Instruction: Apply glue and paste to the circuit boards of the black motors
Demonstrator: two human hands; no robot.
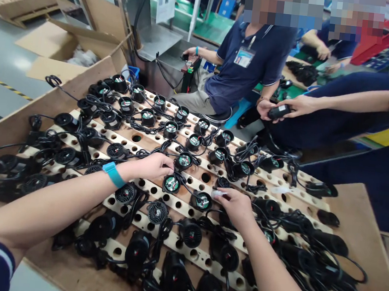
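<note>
My left hand (155, 166), with a blue wristband, has its fingers pinched together just above a round black housing (171, 184) whose open top shows a green circuit board. What those fingertips hold, if anything, is too small to make out. A second open housing (183, 161) stands right beside them. Between the thumb and fingers of my right hand (238, 208) is a small whitish translucent plastic piece (219, 193). It is close to another open housing (202, 201) with a green board. Black cables run between the housings.
Wooden strips with round holes (181, 205) carry many housings and coiled cables inside a wooden-walled tray (364, 219). Another translucent piece (282, 190) lies at right. Beyond the tray, a seated co-worker (251, 63) and another person's hand (301, 106) meet at a black part (279, 112). A cardboard box (65, 51) stands left.
</note>
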